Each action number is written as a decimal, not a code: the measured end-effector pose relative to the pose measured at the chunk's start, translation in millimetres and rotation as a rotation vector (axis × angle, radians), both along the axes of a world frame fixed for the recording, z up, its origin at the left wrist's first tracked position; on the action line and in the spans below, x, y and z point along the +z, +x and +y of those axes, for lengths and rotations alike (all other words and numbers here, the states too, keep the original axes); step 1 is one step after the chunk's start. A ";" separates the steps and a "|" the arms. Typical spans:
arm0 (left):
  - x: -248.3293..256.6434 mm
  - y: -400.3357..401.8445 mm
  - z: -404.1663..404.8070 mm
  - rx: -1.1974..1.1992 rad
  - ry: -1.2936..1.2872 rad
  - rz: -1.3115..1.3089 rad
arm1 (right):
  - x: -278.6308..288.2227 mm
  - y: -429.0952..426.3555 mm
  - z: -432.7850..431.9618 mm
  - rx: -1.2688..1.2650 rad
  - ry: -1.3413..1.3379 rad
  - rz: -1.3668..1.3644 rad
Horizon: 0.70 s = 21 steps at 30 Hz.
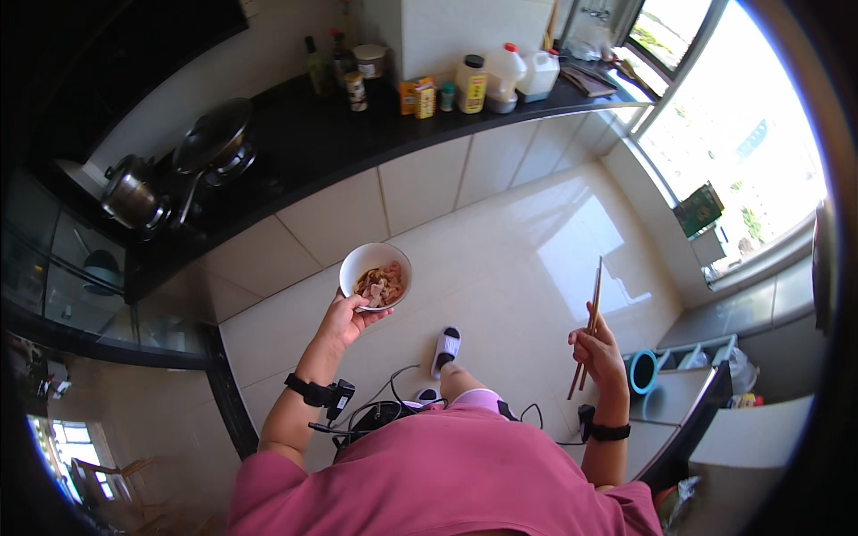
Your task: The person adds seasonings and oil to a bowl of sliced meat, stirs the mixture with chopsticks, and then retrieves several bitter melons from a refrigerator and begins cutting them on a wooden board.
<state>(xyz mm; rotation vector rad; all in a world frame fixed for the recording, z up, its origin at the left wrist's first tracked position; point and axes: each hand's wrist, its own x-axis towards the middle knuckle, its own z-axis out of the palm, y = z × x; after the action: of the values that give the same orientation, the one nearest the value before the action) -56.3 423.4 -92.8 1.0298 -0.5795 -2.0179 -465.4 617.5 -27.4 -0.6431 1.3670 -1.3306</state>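
My left hand (358, 317) grips a white bowl (357, 258) by its near rim, with the thumb over the edge. Raw-looking sliced meat (382, 287) lies in the bowl in a little dark liquid. Off to the right, my right hand (598, 348) holds a pair of wooden chopsticks (596, 295), their long ends pointing up and away from me. The chopsticks are well apart from the bowl. Both hands are over the tiled floor (482, 261), short of the counter.
Along the black counter (301, 154) stand a lidded wok (213, 134) and a steel pot (134, 191) on the stove. Seasoning boxes (425, 98), a black-capped jar (472, 84) and plastic jugs (506, 74) stand farther right. A teal container (642, 372) is beside my right forearm. Cables (375, 409) hang at my waist.
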 end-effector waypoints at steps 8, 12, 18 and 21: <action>-2.9 80.7 -124.6 0.127 0.028 0.011 | -14.9 34.1 -233.2 0.047 -0.300 -0.009; 8.0 101.8 -179.5 0.198 0.085 -0.003 | -5.6 47.0 -332.2 0.287 -0.602 -0.563; 8.5 108.8 -257.7 0.182 0.139 -0.001 | 1.1 68.9 -437.7 0.195 -0.489 -0.264; -9.6 101.6 -291.5 0.197 0.101 -0.017 | 5.3 86.4 -469.1 0.327 -0.306 -0.150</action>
<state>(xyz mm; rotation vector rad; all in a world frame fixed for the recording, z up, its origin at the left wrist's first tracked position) 45.3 131.9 -102.4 1.1198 -0.3723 -1.8814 -379.0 148.4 -22.2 -0.9112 0.8996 -1.2994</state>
